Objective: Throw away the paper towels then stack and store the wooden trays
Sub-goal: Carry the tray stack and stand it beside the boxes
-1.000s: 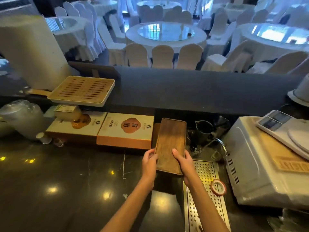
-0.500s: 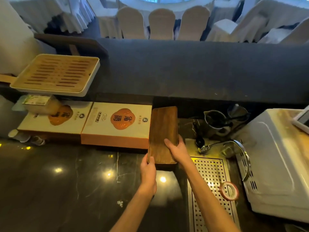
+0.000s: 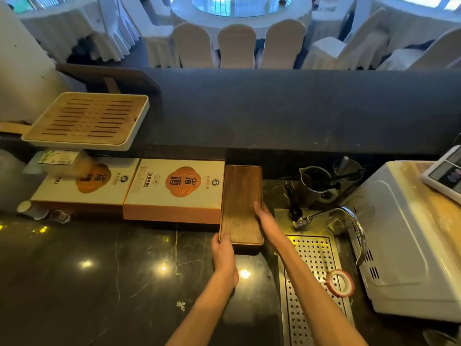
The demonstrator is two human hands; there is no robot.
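A long dark wooden tray (image 3: 240,198) lies lengthwise on the black counter, pressed against the right side of an orange and cream box (image 3: 174,188). It appears to rest on another tray beneath it. My left hand (image 3: 223,255) grips the tray's near left corner, thumb on its rim. My right hand (image 3: 265,218) holds its right long edge around the middle. A pale slatted tray (image 3: 87,121) sits higher at the left, on top of other things. No paper towels are in view.
A second orange and cream box (image 3: 87,181) lies left of the first. Right of the tray are a perforated steel drain (image 3: 314,275) with a faucet (image 3: 349,221), a roll of red tape (image 3: 339,282), dark jugs (image 3: 316,181) and a white appliance (image 3: 404,236). A raised dark ledge (image 3: 287,108) runs behind.
The dark tray has moved forward and down, from tilted in both hands to lying flat beside the box. My right hand slid up along its right edge.
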